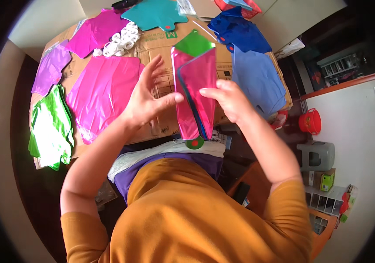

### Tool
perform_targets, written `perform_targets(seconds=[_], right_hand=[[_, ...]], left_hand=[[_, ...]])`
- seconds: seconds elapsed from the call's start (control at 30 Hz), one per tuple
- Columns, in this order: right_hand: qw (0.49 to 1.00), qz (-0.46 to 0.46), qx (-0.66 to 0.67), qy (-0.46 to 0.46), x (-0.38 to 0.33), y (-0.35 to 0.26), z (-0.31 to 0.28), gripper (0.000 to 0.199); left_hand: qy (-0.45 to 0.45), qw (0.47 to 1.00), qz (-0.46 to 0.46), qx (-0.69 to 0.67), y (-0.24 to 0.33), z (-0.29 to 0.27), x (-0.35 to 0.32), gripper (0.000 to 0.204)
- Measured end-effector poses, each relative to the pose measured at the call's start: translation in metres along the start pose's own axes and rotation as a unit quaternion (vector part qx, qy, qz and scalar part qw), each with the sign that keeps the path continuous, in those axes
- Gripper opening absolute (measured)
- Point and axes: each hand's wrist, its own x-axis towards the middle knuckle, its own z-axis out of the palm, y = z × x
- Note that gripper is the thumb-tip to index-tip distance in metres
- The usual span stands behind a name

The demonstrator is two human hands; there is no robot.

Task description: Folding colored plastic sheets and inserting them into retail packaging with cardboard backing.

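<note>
A flattened brown cardboard sheet is serving as the worktop, and deflated foil balloons are lying spread over it: a large shiny magenta foil balloon is sitting near the middle of the left half, a pale blue foil balloon is lying along the right edge with a darker royal blue foil balloon above it at the far right corner, and a crinkled bright green foil balloon is hanging over the near left corner. A violet foil balloon is resting on the left edge, a second magenta one and a teal foil balloon are lying along the far edge, and a heap of small white plastic rings is sitting between them. Held up above the near edge is a stack of flat foil balloons (pink on the outside, blue and green edges peeping out). The left hand is bracing it with the thumb pressed to its left edge and the other fingers fanned wide open, so it is steadying rather than clasping. The right hand is pinching the stack's right edge between curled fingers and thumb. To do this well, I judge the pinch should be staying light at the edge so single sheets separate without creasing.
</note>
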Motion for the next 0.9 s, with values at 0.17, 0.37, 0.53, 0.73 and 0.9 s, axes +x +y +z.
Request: perform_targets(seconds=[0.17,0.37,0.53,0.73,0.9], right_hand=[[0.995,-0.056,0.084,-0.008,-0.036,-0.003,0.022,0.011],[0.991,-0.122,0.046,-0.005,-0.059,-0.008,0.027,0.011],[0.985,-0.108,0.117,-0.072,-0.070,-0.008,0.021,0.013],[0.946,-0.228,0.136,-0.184,-0.084,-0.023,0.006,0.016],[0.937,-0.234,0.077,-0.247,-0.090,-0.041,0.003,0.024]], left_hand=[[-0.086,0.955,-0.213,-0.190,0.038,0.029,-0.016,0.026],[-0.098,0.973,-0.201,-0.055,0.051,0.031,-0.028,0.019],[-0.119,0.972,-0.196,-0.046,0.052,0.031,-0.039,0.017],[-0.159,0.941,-0.149,-0.259,0.088,0.036,-0.042,0.017],[-0.226,0.943,-0.062,-0.237,0.077,0.026,-0.047,0.016]])
